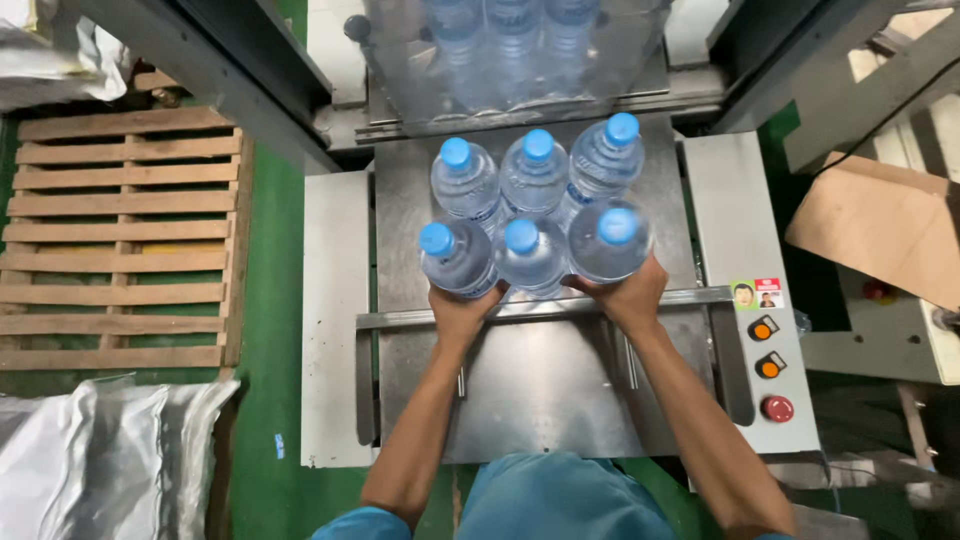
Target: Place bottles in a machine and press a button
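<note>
Head view, looking down. We see six clear plastic water bottles with blue caps (535, 215) standing upright in two rows of three on the grey steel machine table (540, 390). The left hand (462, 312) presses against the near-left bottle, and the right hand (625, 295) against the near-right bottle; both palms cup the group from the near side, fingers spread rather than clenched around any single bottle. Beyond the group we note a plastic-wrapped pack of bottles (510, 45) inside the machine. To the right sits a control panel with two orange buttons and one red button (768, 365). A wooden pallet (125, 240) lies on the green floor at left.
</note>
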